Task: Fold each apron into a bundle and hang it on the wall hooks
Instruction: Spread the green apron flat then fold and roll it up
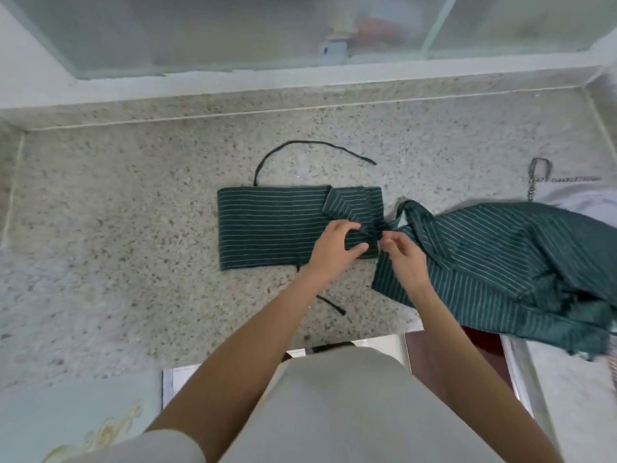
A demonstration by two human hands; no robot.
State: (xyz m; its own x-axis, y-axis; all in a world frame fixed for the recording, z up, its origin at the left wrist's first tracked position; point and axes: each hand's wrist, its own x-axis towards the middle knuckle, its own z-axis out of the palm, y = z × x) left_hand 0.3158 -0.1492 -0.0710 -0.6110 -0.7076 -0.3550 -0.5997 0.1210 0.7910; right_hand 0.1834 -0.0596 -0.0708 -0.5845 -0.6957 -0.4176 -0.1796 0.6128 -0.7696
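Head view looks down on my two hands working at the right end of the folded apron [277, 225], a flat green striped band lying in the middle of the tabletop [133, 202]. My left hand [334, 247] curls over the band's lower right corner, thumb and fingers gripping a gathered bit of cloth there. My right hand [404, 259], just right of that corner, has its fingertips drawn together as if pinching the strap end or a fold; I cannot tell for sure what they hold, since the spot is small and dark.

I judge the folding nearly done, and I am at the tying or tucking step that turns the band into a bundle. The next move calls for pulling the strap snug round the band without letting the folds slide open, then lifting it for a hook.

One strap [300, 148] loops loose beyond the band's far edge, and another strap end [330, 304] lies near its close edge. A second apron [500, 262] lies crumpled right of the band, spilling past the tabletop edge. No wall hooks are in view. Things behind the frosted glass beyond the band are too blurred to name.
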